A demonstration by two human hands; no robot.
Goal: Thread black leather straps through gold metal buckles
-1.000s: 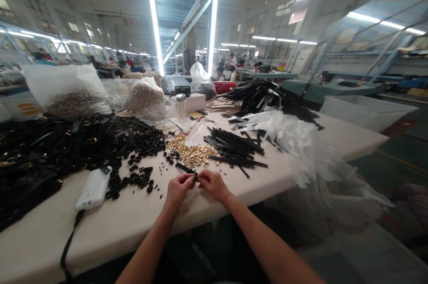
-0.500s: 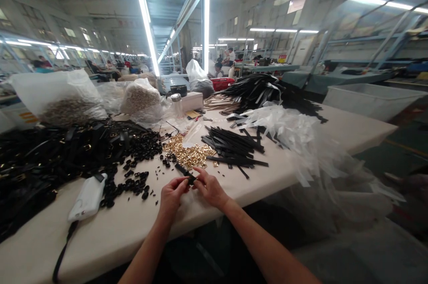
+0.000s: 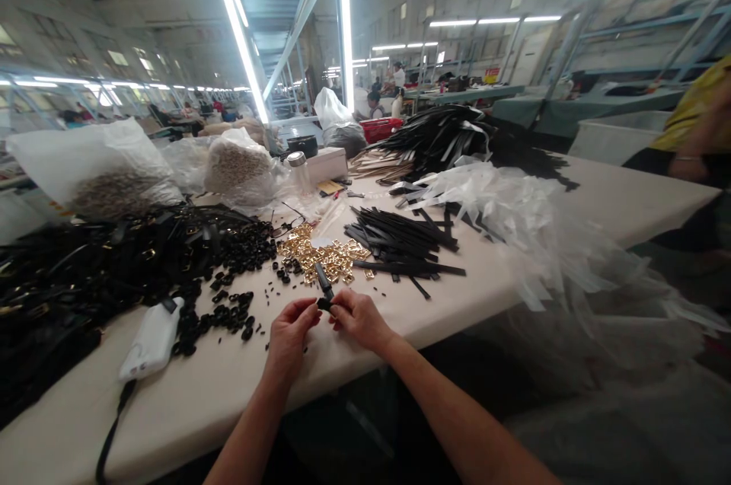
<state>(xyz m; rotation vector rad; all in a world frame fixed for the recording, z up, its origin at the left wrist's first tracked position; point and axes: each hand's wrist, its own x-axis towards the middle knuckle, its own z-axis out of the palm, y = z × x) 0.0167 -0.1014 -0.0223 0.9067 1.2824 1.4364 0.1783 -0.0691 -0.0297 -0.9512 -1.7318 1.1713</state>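
Observation:
Near the table's front edge, my left hand and my right hand meet at a short black strap. Fingers of both hands are closed on its near end, and its other end points away from me. Whether a buckle sits in the pinched part is hidden by my fingertips. Just beyond lies a heap of gold buckles. To its right is a stack of black straps. Small black loops lie scattered to the left of my left hand.
A large pile of black straps with gold buckles covers the left side, with a white power bank and cable before it. Clear plastic film hangs over the right edge. Filled bags stand behind. A person in yellow is at far right.
The strap has turned from slanting up-left to pointing more directly away from me. My view has shifted slightly, and a person in yellow has come in at the right.

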